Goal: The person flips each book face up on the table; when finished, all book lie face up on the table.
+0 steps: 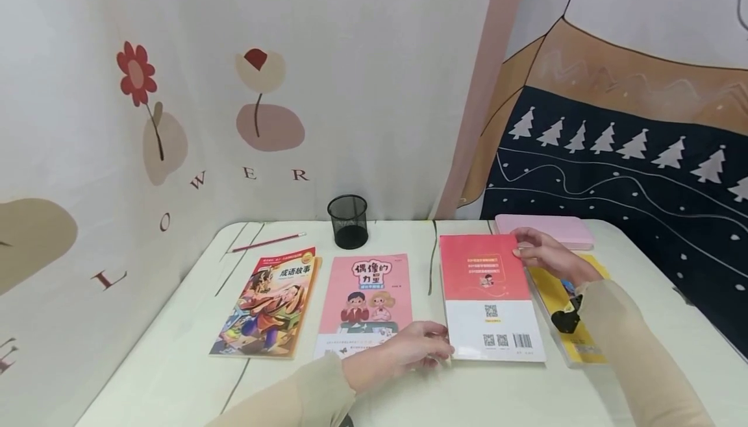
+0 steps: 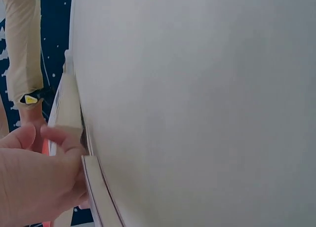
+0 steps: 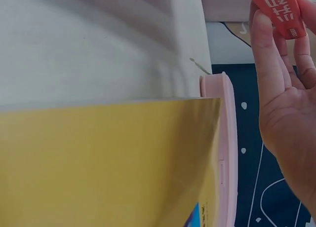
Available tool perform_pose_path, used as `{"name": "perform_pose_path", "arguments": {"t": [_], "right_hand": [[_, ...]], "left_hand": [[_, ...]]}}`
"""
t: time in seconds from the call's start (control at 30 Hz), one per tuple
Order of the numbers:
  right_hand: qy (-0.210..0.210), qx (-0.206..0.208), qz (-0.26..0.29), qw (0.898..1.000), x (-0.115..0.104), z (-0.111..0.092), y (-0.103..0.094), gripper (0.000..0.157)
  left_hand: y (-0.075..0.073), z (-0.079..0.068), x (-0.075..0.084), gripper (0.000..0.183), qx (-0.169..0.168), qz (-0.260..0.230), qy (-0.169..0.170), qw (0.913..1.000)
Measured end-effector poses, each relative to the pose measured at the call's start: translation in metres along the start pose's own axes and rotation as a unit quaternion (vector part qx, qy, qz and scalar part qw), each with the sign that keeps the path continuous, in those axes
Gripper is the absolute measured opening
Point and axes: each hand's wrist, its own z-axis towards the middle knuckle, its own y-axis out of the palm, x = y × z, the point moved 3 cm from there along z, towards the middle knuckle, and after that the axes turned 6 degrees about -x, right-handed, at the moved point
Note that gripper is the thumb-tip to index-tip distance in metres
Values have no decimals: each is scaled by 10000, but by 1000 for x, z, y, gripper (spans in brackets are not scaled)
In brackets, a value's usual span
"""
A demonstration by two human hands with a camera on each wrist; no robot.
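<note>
A red-and-white book (image 1: 489,297), its back cover with barcode facing up, is between my hands. My right hand (image 1: 552,255) pinches its upper right corner; in the right wrist view, thumb and fingers hold the red spine end (image 3: 284,15). At the lower left corner, my left hand (image 1: 403,352) grips the edge with curled fingers, which look blurred in the left wrist view. To its left lies a pink book (image 1: 336,297) with two cartoon children, partly covered by my left hand. A yellow book (image 1: 584,336) lies to the right, partly hidden by my right forearm.
Farther left lies an idiom-story book (image 1: 269,310) with a colourful cover. Behind it are a red pencil (image 1: 265,243) and a black mesh pen holder (image 1: 349,226). A pink case (image 1: 561,229) sits at the back right edge, against a patterned curtain.
</note>
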Motion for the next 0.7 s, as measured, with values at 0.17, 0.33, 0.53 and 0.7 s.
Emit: {"name": "perform_pose_path", "arguments": {"t": [0.17, 0.33, 0.53, 0.7], "right_hand": [[75, 78, 63, 9999, 4, 0, -1, 62], [208, 205, 118, 9995, 5, 1, -3, 67], [276, 241, 190, 9991, 3, 3, -2, 73], [235, 201, 304, 9991, 3, 3, -1, 71]], "left_hand": [[3, 0, 2, 44, 281, 101, 176, 9994], [5, -2, 3, 46, 369, -55, 393, 9985], [3, -2, 3, 47, 275, -494, 489, 9972], [-2, -2, 5, 50, 319, -376, 617, 9969]]}}
